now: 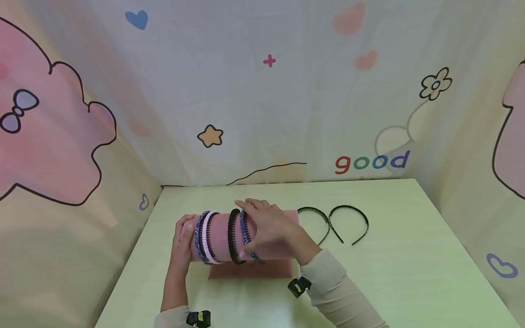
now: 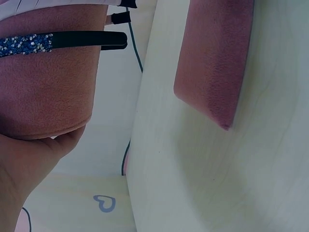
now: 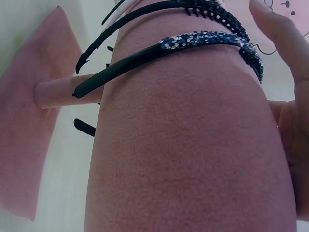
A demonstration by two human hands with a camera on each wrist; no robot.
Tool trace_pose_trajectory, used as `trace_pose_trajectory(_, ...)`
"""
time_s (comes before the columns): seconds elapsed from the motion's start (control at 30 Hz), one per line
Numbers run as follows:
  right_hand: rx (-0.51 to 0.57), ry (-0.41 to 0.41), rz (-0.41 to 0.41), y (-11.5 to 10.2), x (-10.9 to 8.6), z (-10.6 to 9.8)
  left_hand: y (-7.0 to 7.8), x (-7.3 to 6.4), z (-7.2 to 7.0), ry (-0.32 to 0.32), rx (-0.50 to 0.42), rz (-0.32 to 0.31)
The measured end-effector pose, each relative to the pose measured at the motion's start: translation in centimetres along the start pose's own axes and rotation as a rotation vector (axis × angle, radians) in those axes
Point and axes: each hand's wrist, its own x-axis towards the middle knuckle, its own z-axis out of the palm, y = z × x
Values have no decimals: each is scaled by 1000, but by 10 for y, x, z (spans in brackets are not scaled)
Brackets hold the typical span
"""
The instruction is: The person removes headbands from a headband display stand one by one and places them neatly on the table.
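Note:
A plush pink roll-shaped stand [image 1: 221, 228] carries several headbands. My left hand [image 1: 183, 234] grips its left end, and the left wrist view shows that hand [image 2: 29, 159] at the roll's rim. Over the roll, my right hand [image 1: 268, 225] spreads its fingers beside a blue glitter headband [image 1: 244, 228]. In the right wrist view this headband [image 3: 203, 41] sits around the roll, its black end free, with a straight digit of the right hand [image 3: 289, 53] apart from it. Further left are a black headband [image 1: 232, 237], a pale pink one [image 1: 206, 237] and another blue glitter one [image 1: 198, 237].
Two black toothed headbands lie on the table behind and right of the roll, one partly covered [image 1: 316, 210] and one in full view [image 1: 348, 207]. The stand's flat pink base [image 1: 250, 269] rests on the pale table [image 1: 410, 255]. Printed cloth walls [image 1: 266, 100] surround the table.

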Motion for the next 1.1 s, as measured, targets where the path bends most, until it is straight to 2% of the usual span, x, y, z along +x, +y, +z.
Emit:
trace_pose_trajectory(0.17, -31, -14, 10, 0, 1, 1, 15, -5, 4, -3, -7, -15)
trace_pose_trajectory(0.4, -116, -47, 34, -2, 2, 3, 17, -5, 5, -1, -18, -39)
trace_pose_trajectory(0.67, -186, -87, 57, -5, 2, 3, 16, -6, 5, 9, -14, -11)
trace_pose_trajectory(0.87, -219, -58, 60, -6, -1, 5, 16, -7, 6, 0, -15, -13)
trace_pose_trajectory(1.1, -192, 4, 42, -4, -6, 5, 16, -7, 5, 12, -18, 2)
